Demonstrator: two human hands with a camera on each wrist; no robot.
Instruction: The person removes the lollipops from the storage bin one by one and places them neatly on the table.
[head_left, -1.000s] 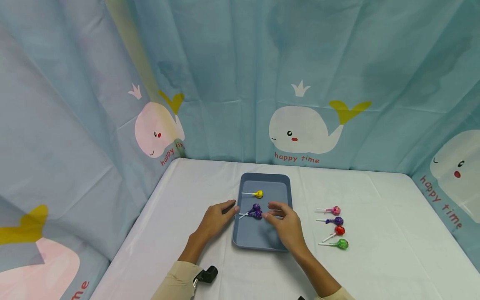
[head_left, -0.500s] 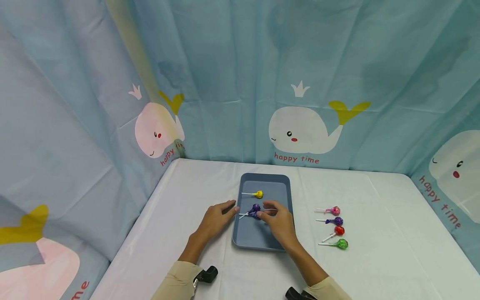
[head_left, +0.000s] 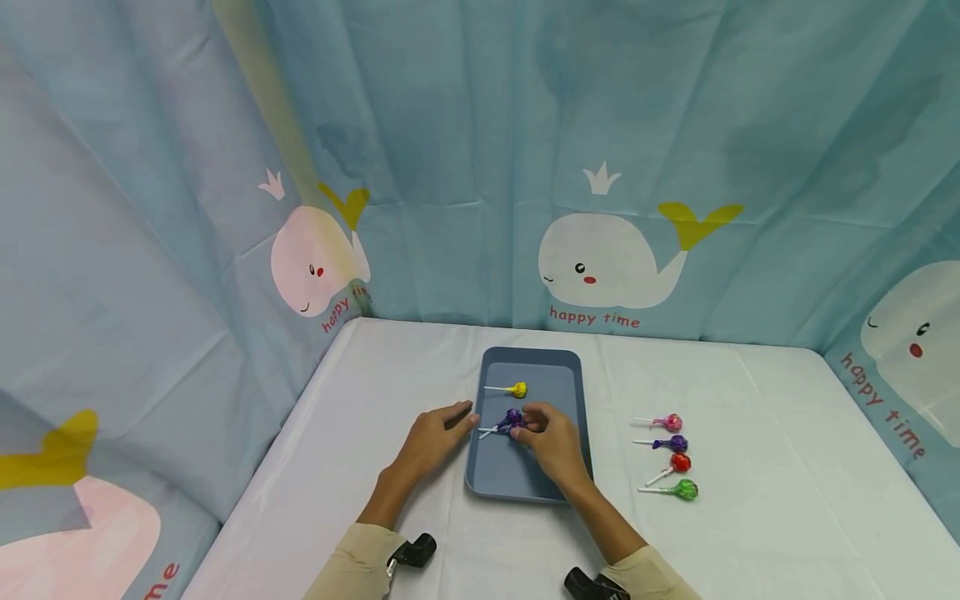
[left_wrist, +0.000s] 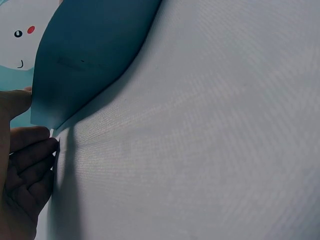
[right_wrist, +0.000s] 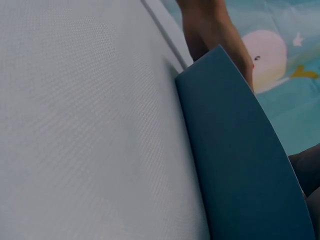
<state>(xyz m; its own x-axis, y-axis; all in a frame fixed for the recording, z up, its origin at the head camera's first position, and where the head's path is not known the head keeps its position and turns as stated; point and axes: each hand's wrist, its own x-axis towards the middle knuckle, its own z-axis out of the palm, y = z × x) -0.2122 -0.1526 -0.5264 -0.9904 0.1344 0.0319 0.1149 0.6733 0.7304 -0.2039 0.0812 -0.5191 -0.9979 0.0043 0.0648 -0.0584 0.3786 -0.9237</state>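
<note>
In the head view a grey-blue tray (head_left: 525, 482) holds a yellow lollipop (head_left: 519, 389) and two purple lollipops, whose sticks cross. My right hand (head_left: 557, 446) reaches over the tray, thumb and forefinger pinching the nearer purple lollipop (head_left: 498, 429) at its head, which they mostly hide. The farther purple lollipop (head_left: 513, 416) lies right beside the fingertips. My left hand (head_left: 432, 437) stays at the tray's left side, its loosely bent fingers and thumb against the rim. The left wrist view shows that hand (left_wrist: 25, 160) by the tray's wall (left_wrist: 95, 50).
On the white tablecloth to the tray's right lie a pink lollipop (head_left: 672, 422), a purple-wrapped lollipop (head_left: 678, 443), a red lollipop (head_left: 680, 462) and a green lollipop (head_left: 686, 489), one below another. A blue whale-print curtain (head_left: 450, 250) stands behind the table.
My right hand has moved left over the tray, and its thumb and forefinger have closed in on the nearer purple lollipop. The left hand has stayed at the rim.
</note>
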